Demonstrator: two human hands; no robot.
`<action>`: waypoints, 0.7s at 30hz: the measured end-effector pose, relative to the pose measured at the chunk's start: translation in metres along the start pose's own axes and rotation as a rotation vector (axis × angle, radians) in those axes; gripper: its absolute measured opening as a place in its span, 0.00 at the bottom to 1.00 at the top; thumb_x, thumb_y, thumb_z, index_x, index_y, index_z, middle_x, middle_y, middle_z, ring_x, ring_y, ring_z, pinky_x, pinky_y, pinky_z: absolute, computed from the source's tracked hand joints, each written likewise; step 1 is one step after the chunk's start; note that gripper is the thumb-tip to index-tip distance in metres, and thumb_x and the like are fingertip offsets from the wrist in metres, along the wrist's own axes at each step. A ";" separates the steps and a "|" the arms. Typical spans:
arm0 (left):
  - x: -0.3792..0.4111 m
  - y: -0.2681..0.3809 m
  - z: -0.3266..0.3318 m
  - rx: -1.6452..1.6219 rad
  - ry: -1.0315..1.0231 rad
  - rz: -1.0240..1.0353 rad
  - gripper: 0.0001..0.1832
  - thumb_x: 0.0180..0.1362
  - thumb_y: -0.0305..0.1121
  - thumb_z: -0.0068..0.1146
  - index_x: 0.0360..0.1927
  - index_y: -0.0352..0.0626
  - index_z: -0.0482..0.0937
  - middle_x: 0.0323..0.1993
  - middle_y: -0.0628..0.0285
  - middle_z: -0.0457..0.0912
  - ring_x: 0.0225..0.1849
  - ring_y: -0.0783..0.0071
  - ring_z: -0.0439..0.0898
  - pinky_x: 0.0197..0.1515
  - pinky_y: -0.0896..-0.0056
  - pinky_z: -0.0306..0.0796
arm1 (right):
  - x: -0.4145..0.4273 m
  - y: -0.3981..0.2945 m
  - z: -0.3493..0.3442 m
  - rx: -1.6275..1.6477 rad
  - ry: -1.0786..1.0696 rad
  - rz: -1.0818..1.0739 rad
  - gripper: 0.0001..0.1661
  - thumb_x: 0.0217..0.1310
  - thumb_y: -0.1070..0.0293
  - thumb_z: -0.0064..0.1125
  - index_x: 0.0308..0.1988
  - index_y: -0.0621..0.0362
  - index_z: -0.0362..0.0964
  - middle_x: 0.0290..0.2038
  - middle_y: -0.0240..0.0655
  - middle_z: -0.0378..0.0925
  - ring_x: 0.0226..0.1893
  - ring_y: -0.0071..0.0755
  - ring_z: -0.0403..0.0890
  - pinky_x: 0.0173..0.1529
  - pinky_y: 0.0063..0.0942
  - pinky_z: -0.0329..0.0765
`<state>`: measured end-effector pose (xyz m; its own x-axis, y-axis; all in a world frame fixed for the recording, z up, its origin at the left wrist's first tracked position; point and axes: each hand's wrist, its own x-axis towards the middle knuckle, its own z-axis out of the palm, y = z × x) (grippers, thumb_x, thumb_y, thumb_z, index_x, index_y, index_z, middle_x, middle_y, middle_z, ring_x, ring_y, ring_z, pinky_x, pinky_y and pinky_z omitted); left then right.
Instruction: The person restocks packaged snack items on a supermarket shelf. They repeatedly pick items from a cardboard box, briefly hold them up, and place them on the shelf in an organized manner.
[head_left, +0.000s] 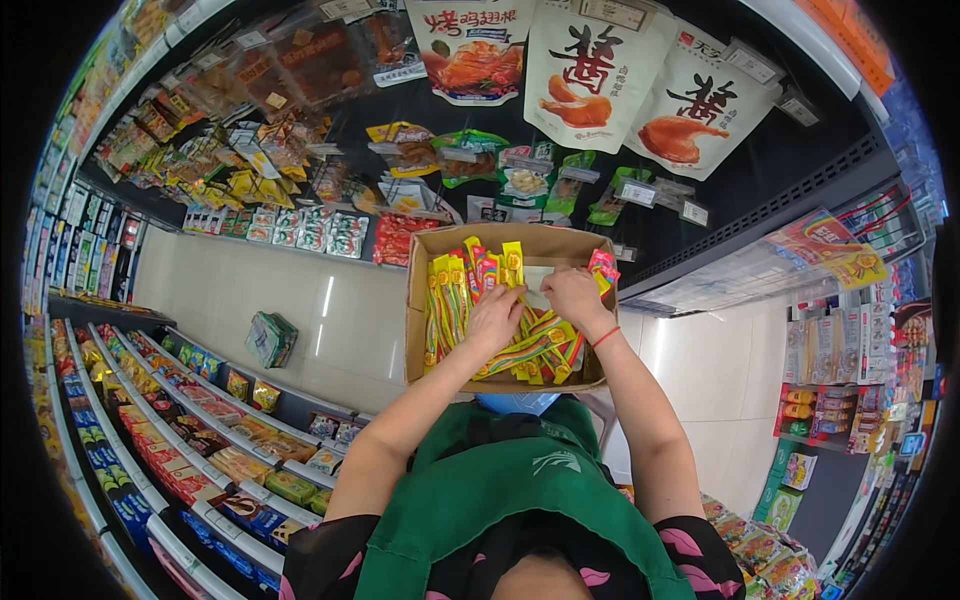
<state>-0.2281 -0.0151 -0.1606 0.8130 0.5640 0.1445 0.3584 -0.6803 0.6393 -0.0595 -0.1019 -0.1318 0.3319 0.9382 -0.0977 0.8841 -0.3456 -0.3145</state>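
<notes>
A cardboard box (415, 315) sits before me, holding many long, slim yellow packets of rainbow-striped candy (448, 300) and some with pink ends. On the left they stand in a tight row; nearer to me others lie crosswise in a loose heap (536, 349). My left hand (496, 316) reaches over the packets near the middle, its fingertips touching them. Beside it my right hand (576, 298), with a red string on the wrist, bends its fingers down by a pale bare patch of the box. Whether either hand grips a packet is hidden by the fingers.
Beyond the box, a dark rack (720, 202) carries hanging snack bags (581, 90). Shelves of packaged snacks (195, 435) curve along my left. A green bundle (271, 340) stands on the tiled floor (337, 300). A clear-sided wire basket (742, 270) juts out at right.
</notes>
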 end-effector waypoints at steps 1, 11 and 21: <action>0.000 0.003 -0.002 -0.013 -0.003 -0.017 0.19 0.60 0.34 0.58 0.56 0.49 0.76 0.35 0.56 0.76 0.39 0.56 0.78 0.45 0.55 0.71 | -0.001 0.003 -0.002 0.028 0.029 0.014 0.08 0.54 0.67 0.57 0.31 0.49 0.83 0.35 0.38 0.79 0.39 0.45 0.82 0.50 0.44 0.74; 0.000 -0.004 0.006 -0.313 -0.074 -0.173 0.13 0.61 0.36 0.59 0.46 0.40 0.80 0.34 0.56 0.83 0.34 0.65 0.83 0.35 0.66 0.74 | -0.010 -0.004 -0.051 0.044 0.139 0.078 0.08 0.58 0.66 0.56 0.33 0.55 0.81 0.30 0.43 0.82 0.36 0.50 0.82 0.43 0.45 0.77; 0.002 0.018 0.003 -1.070 -0.412 -0.812 0.30 0.64 0.53 0.55 0.61 0.40 0.68 0.53 0.58 0.78 0.49 0.66 0.80 0.50 0.62 0.73 | -0.027 -0.031 -0.110 0.064 0.294 0.076 0.08 0.59 0.68 0.54 0.35 0.57 0.79 0.29 0.46 0.81 0.34 0.52 0.82 0.40 0.45 0.77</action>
<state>-0.2187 -0.0280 -0.1510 0.6915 0.3197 -0.6478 0.4207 0.5508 0.7209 -0.0598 -0.1183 -0.0157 0.4856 0.8610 0.1512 0.8337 -0.4041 -0.3764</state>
